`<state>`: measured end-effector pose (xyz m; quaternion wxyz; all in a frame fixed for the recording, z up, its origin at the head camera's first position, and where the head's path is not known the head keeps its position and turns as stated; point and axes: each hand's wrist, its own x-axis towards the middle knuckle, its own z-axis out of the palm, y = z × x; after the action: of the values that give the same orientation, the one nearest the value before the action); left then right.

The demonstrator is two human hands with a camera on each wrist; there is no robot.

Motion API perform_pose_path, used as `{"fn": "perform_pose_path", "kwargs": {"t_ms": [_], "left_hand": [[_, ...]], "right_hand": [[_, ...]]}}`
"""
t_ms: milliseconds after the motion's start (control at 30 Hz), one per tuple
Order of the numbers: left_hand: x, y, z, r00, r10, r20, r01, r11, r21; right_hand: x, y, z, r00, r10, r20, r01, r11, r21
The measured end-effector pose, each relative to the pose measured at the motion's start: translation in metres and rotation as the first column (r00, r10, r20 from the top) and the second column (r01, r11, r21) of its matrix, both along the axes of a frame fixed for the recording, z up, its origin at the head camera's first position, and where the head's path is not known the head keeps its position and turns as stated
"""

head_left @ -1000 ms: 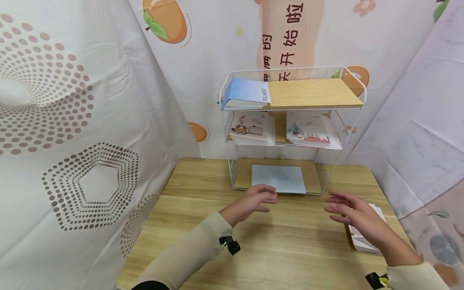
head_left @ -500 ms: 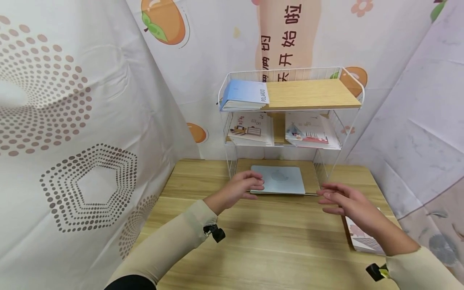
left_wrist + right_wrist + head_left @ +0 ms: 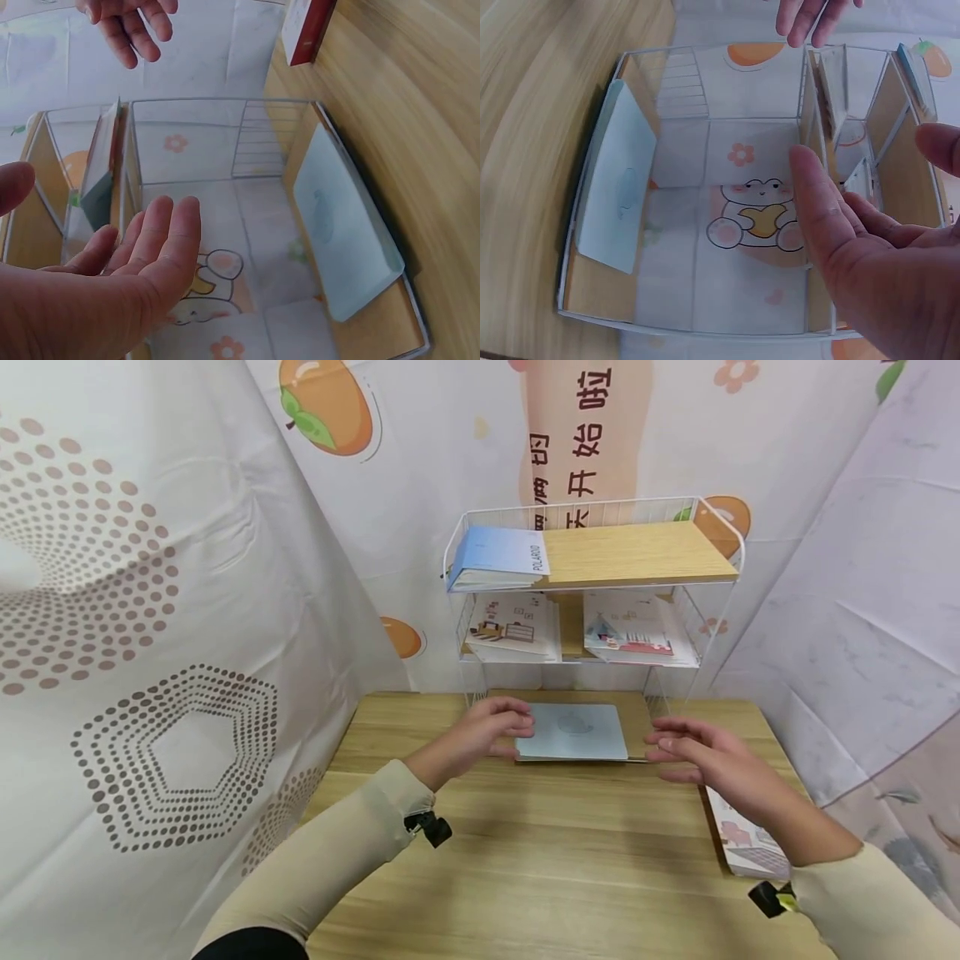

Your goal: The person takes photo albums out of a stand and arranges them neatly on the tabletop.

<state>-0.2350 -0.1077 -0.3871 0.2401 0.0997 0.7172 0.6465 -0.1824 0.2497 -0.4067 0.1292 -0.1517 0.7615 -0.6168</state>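
My left hand [image 3: 483, 733] is held in the air before the lower left of a white wire shelf rack [image 3: 738, 564], fingers loosely bent around nothing. Opposite it my right hand [image 3: 705, 752] hovers at the lower right, palm turned inward, also holding nothing. Between the two hands a pale blue book [image 3: 573, 732] lies flat on the rack's bottom board; the left wrist view shows the same book [image 3: 341, 225] with a faint figure on its cover. In the right wrist view the fingers of my right hand [image 3: 855, 240] are relaxed in front of the rack's boards.
A blue album [image 3: 498, 556] marked POLAROID lies on the top board. The middle board bears booklets at left [image 3: 513, 627] and at right [image 3: 637, 627]. A pink-and-white book stack [image 3: 742, 835] lies on the wooden table [image 3: 570, 868], partly behind my right forearm. Printed cloth hangs around.
My left hand has moved left and slightly up, away from the front of the pale blue book. My right hand has shifted a little left and up. The shelf contents are unchanged.
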Motion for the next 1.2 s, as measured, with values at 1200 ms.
{"fn": "perform_pose_path", "kwargs": {"t_ms": [1200], "left_hand": [[-0.015,-0.025,0.076,0.989,0.062,-0.137,-0.073,0.995,-0.073]], "right_hand": [[-0.021,-0.037,0.081,0.993,0.052,-0.103,-0.041,0.993,0.109]]}}
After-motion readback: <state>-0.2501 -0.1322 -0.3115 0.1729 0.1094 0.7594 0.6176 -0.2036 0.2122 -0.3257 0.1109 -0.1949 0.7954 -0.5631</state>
